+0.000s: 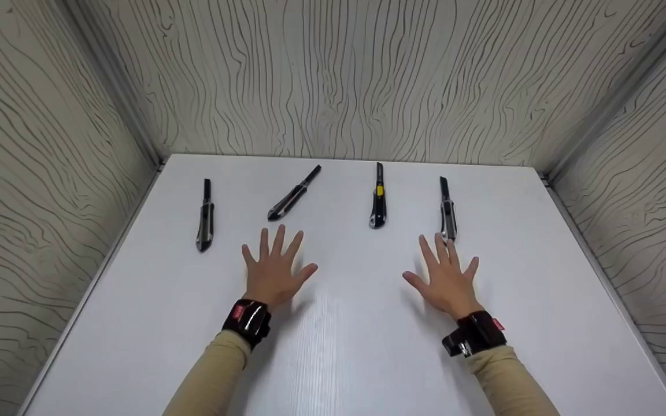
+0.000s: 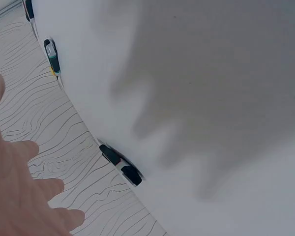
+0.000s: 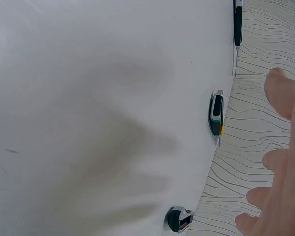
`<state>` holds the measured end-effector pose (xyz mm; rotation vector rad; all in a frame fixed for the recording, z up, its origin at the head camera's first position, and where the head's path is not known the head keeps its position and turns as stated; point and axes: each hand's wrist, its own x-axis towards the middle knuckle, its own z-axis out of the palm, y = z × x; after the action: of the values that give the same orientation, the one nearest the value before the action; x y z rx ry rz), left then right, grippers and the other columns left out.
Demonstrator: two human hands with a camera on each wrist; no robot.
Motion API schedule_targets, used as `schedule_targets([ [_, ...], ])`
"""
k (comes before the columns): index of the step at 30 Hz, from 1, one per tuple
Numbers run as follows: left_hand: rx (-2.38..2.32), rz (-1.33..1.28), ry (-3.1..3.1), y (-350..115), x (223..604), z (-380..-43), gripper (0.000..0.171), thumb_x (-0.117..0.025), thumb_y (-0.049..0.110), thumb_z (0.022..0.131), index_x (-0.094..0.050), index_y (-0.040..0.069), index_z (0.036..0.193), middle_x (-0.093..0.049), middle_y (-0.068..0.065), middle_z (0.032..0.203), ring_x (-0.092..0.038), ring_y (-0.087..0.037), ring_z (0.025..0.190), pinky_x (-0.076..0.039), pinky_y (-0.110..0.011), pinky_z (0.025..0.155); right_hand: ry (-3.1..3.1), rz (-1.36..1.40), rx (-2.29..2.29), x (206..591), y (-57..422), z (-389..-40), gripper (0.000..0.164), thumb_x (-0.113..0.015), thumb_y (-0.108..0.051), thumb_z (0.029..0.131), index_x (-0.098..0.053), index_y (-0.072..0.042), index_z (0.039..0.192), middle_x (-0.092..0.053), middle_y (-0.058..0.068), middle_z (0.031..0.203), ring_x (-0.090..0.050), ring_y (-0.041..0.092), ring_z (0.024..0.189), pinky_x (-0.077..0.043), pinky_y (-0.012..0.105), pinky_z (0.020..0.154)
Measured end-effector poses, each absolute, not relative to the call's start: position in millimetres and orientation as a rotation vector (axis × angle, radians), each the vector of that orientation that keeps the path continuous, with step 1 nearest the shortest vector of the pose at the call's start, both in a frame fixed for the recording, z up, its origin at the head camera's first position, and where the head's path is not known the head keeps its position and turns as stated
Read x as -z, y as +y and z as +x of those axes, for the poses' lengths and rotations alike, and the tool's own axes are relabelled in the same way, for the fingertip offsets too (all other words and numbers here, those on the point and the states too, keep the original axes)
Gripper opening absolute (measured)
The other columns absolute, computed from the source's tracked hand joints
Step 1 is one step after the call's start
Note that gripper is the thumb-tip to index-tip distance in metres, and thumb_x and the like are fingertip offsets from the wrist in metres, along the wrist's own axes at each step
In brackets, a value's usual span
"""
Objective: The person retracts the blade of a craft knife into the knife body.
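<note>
Several utility knives lie in a spread row across the far part of the white table. The leftmost knife is grey and black, and beside it lies a slanted knife. A black knife with a yellow slider comes next to that, also seen in the right wrist view. The rightmost knife is silver and black. My left hand, fingers spread and holding nothing, is just below the slanted knife. My right hand is spread too; its fingertips overlap the rightmost knife's near end, and contact cannot be told.
The white table stretches under both arms. A wood-grain patterned panel stands behind it, with similar panels at the left and right sides. Black bands with small devices circle both wrists.
</note>
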<state>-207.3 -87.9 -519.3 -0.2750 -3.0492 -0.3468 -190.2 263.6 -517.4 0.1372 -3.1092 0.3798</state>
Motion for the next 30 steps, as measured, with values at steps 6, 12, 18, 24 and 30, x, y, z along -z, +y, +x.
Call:
schedule_targets([
  [6, 0.404, -0.315, -3.085, -82, 506, -211, 0.077, -0.038, 0.073, 0.090, -0.028, 0.031, 0.154, -0.017, -0.007, 0.164, -0.007, -0.038, 0.151, -0.012, -0.073, 0.114, -3.147, 0.158, -0.377, 506, 271, -193, 0.088, -0.055, -0.061, 0.090, -0.018, -0.018, 0.157, -0.012, 0.020, 0.162, -0.011, 0.045, 0.148, -0.005, 0.082, 0.106],
  [12, 0.428, -0.368, -3.137, -73, 494, -214, 0.070, -0.045, 0.066, 0.092, -0.045, 0.021, 0.146, -0.038, -0.014, 0.155, -0.033, -0.039, 0.143, -0.035, -0.066, 0.108, -3.199, 0.215, -0.379, 493, 278, -195, 0.081, -0.061, -0.050, 0.091, -0.027, -0.013, 0.154, -0.019, 0.023, 0.160, -0.025, 0.047, 0.144, -0.029, 0.076, 0.104],
  [18, 0.451, -0.443, -3.139, -60, 484, -222, 0.057, -0.059, 0.053, 0.092, -0.059, 0.014, 0.133, -0.059, -0.016, 0.135, -0.058, -0.039, 0.119, -0.053, -0.054, 0.092, -3.286, 0.213, -0.401, 480, 287, -200, 0.069, -0.063, -0.041, 0.093, -0.039, -0.008, 0.148, -0.041, 0.024, 0.149, -0.041, 0.046, 0.134, -0.044, 0.065, 0.098],
  [24, 0.478, -0.513, -3.158, -45, 479, -228, 0.047, -0.069, 0.040, 0.088, -0.064, 0.013, 0.127, -0.066, -0.014, 0.124, -0.065, -0.036, 0.107, -0.056, -0.049, 0.086, -3.323, 0.187, -0.369, 473, 298, -206, 0.059, -0.066, -0.034, 0.091, -0.050, -0.006, 0.140, -0.056, 0.024, 0.136, -0.055, 0.046, 0.120, -0.051, 0.059, 0.090],
  [30, 0.487, -0.580, -3.214, -29, 477, -233, 0.042, -0.072, 0.031, 0.085, -0.068, 0.010, 0.122, -0.069, -0.013, 0.121, -0.065, -0.034, 0.110, -0.055, -0.048, 0.089, -3.368, 0.108, -0.332, 468, 310, -214, 0.059, -0.069, -0.029, 0.089, -0.052, -0.001, 0.137, -0.058, 0.027, 0.132, -0.057, 0.047, 0.116, -0.051, 0.059, 0.090],
])
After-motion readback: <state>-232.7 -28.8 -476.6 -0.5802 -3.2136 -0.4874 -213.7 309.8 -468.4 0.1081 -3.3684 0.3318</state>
